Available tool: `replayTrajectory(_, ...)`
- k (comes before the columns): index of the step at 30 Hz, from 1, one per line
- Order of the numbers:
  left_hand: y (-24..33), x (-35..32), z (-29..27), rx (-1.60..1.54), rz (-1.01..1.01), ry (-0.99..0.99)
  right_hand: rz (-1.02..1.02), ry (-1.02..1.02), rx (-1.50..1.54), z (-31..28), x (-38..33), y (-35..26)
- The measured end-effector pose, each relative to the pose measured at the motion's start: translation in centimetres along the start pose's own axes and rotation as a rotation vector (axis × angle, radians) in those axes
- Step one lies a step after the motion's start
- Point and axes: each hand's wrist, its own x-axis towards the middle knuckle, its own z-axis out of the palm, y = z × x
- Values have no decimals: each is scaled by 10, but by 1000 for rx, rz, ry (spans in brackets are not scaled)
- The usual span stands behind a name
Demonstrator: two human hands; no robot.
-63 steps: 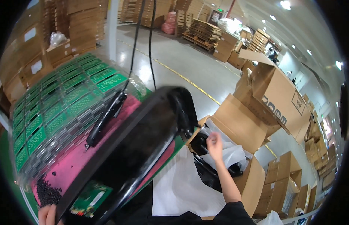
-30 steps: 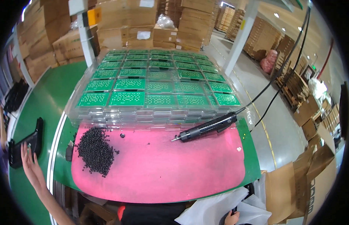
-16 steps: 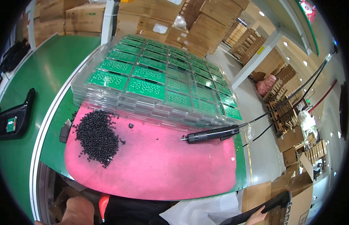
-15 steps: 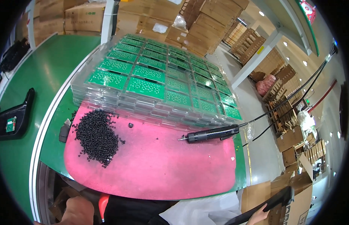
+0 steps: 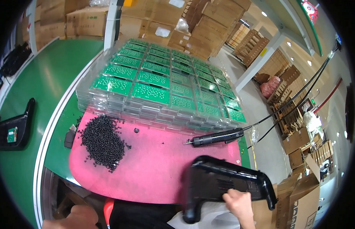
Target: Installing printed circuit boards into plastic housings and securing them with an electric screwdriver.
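A glossy black plastic housing [image 5: 213, 176] is held over the right front of the pink mat [image 5: 162, 164], tilted and slightly blurred. My right hand [image 5: 239, 202] has its fingers closed on the housing's lower edge. At the bottom left, below the bench edge, is my left hand [image 5: 76, 217], its fingers hidden or cut off by the frame. A black electric screwdriver [image 5: 217, 137] lies behind the housing on the mat, its tip pointing left. A heap of small black screws [image 5: 103, 141] covers the mat's left part.
Stacked clear trays of green circuit boards [image 5: 150, 91] stand behind the mat. At the far left, another black housing [image 5: 11, 131] with a small board in it rests on a green surface. Cardboard boxes [image 5: 299, 194] stand right of the bench. Screwdriver cables [image 5: 292, 101] run up right.
My right hand has brought the black housing up from the lower right to over the mat. My left hand has shifted slightly left and down. The view has moved a little.
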Motion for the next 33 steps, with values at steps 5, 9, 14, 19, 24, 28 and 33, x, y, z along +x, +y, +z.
replayTrajectory(5,-29,-38,1,301,-14,809,-390,-57,285,-23,76,-35)
replayTrajectory(9,-42,-23,-75,1554,-1142,110,-208,240,514,-36,144,23)
replayTrajectory(14,-79,-73,-121,1898,-1146,-237,258,494,110,11,204,139)
replayTrajectory(19,-64,-81,-127,1754,-1253,-235,417,120,148,30,228,168)
replayTrajectory(24,-46,-78,-129,1825,-1313,-216,378,231,167,34,228,175)
replayTrajectory(28,-43,-75,-131,1842,-1327,-175,411,252,-11,7,212,170)
replayTrajectory(33,-46,-54,-127,1727,-1074,113,226,541,-297,-46,190,84)
